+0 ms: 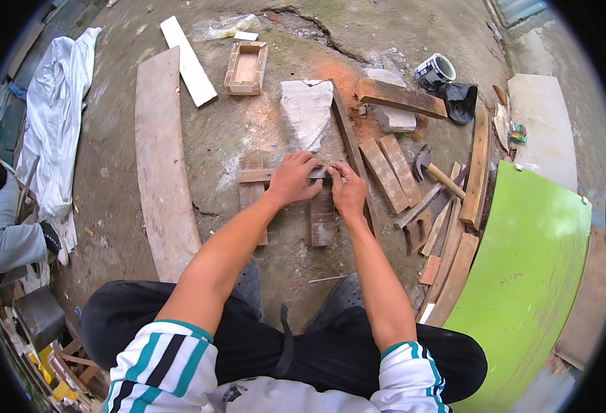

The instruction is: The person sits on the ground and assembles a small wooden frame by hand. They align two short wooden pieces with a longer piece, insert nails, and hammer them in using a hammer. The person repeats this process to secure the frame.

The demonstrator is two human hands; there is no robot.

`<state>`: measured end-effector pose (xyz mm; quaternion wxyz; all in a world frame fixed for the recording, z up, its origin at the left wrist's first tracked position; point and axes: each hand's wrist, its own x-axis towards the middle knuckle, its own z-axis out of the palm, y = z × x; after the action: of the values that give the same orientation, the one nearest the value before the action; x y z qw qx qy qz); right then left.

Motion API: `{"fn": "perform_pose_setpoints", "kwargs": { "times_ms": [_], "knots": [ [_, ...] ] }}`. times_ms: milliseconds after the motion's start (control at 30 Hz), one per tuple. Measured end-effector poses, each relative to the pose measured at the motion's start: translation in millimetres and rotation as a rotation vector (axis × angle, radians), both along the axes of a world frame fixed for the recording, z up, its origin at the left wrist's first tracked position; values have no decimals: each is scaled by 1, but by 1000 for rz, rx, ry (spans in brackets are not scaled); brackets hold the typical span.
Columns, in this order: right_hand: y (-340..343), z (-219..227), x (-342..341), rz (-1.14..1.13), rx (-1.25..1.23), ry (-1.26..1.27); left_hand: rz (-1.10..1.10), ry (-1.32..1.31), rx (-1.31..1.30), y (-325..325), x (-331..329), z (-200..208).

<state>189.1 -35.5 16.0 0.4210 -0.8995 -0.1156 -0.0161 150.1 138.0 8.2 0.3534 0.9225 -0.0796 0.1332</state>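
Note:
A narrow wooden strip [256, 175] lies crosswise over two short boards, the left board [253, 196] and the right board [322, 224]. My left hand [292, 180] is closed on the strip near its right part, fingers bent over it. Close beside it, my right hand [348, 195] is pinched at the strip's right end; whatever small thing it holds is hidden by the fingers. A greyish flat piece shows between the two hands, its kind unclear. Just beyond them sits a rough white stone block [306, 110], with a long dark wooden bar [351, 148] along its right side.
To the right lie a claw hammer [437, 172], a handsaw [421, 227], loose planks [389, 172] and a green panel [530, 255]. A small wooden box frame [246, 67] and a long board [162, 158] are left. Another person's leg [17, 227] shows far left.

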Motion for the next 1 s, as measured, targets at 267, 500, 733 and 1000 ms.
{"fn": "perform_pose_setpoints", "kwargs": {
  "times_ms": [267, 500, 733, 1000],
  "knots": [
    [-3, 7, 4, 52, 20, -41, 126, 141, -421, -23, 14, 16],
    [-4, 11, 5, 107, -25, -32, 165, 52, -487, -33, 6, 2],
    [-10, 5, 10, 157, 12, -47, 171, -30, -442, -37, 6, 3],
    [-50, 11, 52, 208, -65, 178, 135, -72, -297, -33, 10, -1]
  ]
}}
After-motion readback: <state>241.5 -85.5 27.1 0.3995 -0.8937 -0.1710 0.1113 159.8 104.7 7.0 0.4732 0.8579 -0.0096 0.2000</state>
